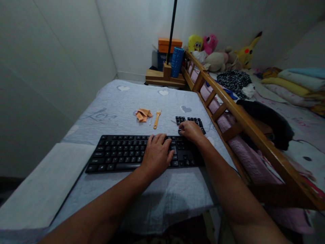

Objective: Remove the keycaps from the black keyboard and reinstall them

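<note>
A black keyboard (132,149) lies across the cloth-covered table in front of me. My left hand (157,150) rests on its right-middle part, palm down with fingers spread, covering some keys. Just past the keyboard's right end, my right hand (191,131) has its fingers curled together; what they hold, if anything, is hidden. Several loose black keycaps (194,120) are grouped beyond and beside that hand. A thin metallic piece (173,121) shows left of them. Farther left are a yellow-handled brush (157,119), a cotton swab (150,121) and a crumpled orange cloth (143,115).
A white board or sheet (48,183) lies at the table's left. Along the right side runs a wooden bed rail (228,101), with bedding and plush toys (215,61) beyond. A black pole on a wooden base (166,77), boxes and a blue roller (177,62) stand behind the table.
</note>
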Motion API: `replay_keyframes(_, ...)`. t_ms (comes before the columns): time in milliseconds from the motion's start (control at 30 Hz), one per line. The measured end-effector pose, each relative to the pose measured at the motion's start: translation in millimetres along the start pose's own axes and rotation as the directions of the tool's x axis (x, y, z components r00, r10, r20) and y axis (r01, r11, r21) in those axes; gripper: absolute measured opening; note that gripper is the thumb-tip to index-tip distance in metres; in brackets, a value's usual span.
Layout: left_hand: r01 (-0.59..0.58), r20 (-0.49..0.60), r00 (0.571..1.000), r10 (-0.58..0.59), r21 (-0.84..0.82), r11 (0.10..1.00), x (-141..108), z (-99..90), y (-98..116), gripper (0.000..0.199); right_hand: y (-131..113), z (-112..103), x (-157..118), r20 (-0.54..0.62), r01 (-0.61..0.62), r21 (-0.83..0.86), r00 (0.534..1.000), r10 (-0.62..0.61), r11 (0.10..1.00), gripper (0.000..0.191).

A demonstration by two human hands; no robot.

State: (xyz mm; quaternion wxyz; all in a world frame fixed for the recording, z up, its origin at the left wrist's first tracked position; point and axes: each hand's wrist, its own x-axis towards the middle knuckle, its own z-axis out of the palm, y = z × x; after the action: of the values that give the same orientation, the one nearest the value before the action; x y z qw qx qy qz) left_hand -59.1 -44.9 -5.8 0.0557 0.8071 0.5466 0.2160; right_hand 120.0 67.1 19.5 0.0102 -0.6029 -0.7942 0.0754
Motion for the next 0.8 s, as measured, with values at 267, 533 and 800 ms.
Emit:
replay_keyframes(267, -0.011, -0.005, 1.0, 0.011, -0.001, 1.0, 0.3, -1.7, 0.1, 0.034, -2.2, 3.2, -2.1, -0.026, 0.019, 0.024, 1.0, -0.018, 1.0, 0.016)
replay_keyframes(533, -0.004, 0.002, 1.0, 0.004, -0.011, 1.0, 0.0, -1.6, 0.0, 0.034, 6.9, -12.3, -11.8, -0.171, 0.025, 0.232, 0.985, 0.016, 0.972, 0.016)
replay_keyframes(800, -0.01, 0.006, 1.0, 0.01, -0.004, 1.0, -0.1, 0.3, -1.8, 0.034, 23.8, -37.6, -72.2, -0.425, 0.173, 0.768, 0.858, 0.289, 0.616, 0.04)
